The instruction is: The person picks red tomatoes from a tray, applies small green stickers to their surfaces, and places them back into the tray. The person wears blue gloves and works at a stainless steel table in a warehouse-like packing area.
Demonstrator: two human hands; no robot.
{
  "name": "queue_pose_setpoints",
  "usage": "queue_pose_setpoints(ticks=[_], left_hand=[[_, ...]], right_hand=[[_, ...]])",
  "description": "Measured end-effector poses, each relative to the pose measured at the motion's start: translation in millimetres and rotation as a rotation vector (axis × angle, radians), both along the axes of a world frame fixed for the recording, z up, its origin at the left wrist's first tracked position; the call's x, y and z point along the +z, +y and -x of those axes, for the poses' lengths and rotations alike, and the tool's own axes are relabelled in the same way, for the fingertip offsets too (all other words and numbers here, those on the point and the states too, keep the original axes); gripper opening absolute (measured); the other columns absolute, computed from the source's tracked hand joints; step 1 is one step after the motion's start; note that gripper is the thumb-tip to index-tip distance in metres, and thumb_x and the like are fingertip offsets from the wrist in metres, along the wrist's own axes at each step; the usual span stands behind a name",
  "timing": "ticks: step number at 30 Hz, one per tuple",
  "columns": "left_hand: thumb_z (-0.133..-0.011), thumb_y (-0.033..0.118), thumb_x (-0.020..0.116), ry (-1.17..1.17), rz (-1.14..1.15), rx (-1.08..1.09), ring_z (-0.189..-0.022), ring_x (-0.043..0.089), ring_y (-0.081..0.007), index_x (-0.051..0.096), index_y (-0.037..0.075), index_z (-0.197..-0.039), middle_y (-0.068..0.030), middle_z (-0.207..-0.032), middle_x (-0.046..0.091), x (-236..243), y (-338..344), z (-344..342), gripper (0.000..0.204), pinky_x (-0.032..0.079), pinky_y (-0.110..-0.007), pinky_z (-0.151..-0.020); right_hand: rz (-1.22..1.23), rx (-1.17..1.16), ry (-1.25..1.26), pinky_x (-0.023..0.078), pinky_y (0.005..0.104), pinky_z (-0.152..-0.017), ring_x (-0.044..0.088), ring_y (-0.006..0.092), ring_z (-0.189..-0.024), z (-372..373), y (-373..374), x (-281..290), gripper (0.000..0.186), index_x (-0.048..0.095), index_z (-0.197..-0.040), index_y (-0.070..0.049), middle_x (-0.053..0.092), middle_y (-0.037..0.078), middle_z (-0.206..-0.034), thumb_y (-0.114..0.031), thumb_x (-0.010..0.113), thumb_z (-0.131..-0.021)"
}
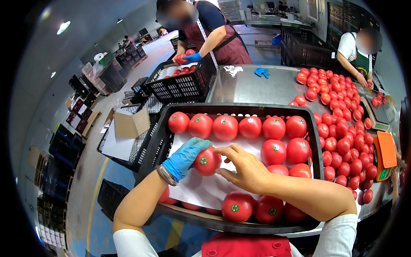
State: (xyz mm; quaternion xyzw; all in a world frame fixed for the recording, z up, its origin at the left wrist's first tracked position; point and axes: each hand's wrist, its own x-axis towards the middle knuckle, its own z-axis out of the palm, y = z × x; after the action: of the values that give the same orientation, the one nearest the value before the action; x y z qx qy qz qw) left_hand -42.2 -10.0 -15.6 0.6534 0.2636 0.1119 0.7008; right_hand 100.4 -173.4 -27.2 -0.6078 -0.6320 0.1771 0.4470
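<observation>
Steel surface (257,88), wide and grey, strewn on its right part with loose red tomatoes (342,128). On its near edge, a black plastic crate (158,141), lined with white paper (205,188), rows of stickered tomatoes along the far wall and near rim. Over the paper, a single red tomato (207,161) with a green sticker, gripped between two hands. Left hand (184,157), in a blue glove, cupped against the tomato's left side, fingers (198,144) curled closed over its top. Right hand (243,167), bare, pressed to the tomato's right side, fingertips (221,150) arched over its upper edge, thumb under its lower right. Beyond the crate, a second black crate (182,85) and a person in an apron.
</observation>
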Motion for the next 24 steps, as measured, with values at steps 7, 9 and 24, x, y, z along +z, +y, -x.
queue_pose_setpoints(ticks=[7,9,24], left_hand=[[-0.093,0.027,0.056,0.189,-0.134,0.106,-0.095,0.055,-0.0112,0.055,0.006,-0.107,-0.0037,-0.101,0.056,-4,-9,-10,0.025,0.046,-0.025,-0.085],[-0.091,0.027,0.06,0.144,-0.191,0.106,-0.091,0.052,-0.0091,0.054,0.006,-0.104,-0.0027,-0.098,0.056,-10,-8,-11,0.025,0.045,-0.025,-0.083],[-0.086,0.036,0.064,0.071,0.047,0.19,-0.101,0.058,-0.0167,0.052,0.014,-0.114,-0.0052,-0.108,0.056,-3,-5,-11,0.038,0.05,-0.033,-0.086]], right_hand=[[-0.313,-0.067,-0.294,0.045,0.0396,-0.069,0.056,0.028,-0.087,3,8,0,0.03,0.057,-0.098,-0.012,0.055,0.009,-0.099,-0.021,0.072,-0.074],[-0.344,-0.085,-0.35,0.044,0.0382,-0.066,0.056,0.0263,-0.084,3,10,1,0.027,0.057,-0.093,-0.012,0.055,0.007,-0.095,-0.021,0.072,-0.073],[-0.33,-0.254,-0.066,0.043,0.0378,-0.063,0.057,0.0285,-0.071,-18,22,8,0.008,0.059,-0.075,-0.004,0.059,0.01,-0.076,-0.01,0.065,-0.075]])
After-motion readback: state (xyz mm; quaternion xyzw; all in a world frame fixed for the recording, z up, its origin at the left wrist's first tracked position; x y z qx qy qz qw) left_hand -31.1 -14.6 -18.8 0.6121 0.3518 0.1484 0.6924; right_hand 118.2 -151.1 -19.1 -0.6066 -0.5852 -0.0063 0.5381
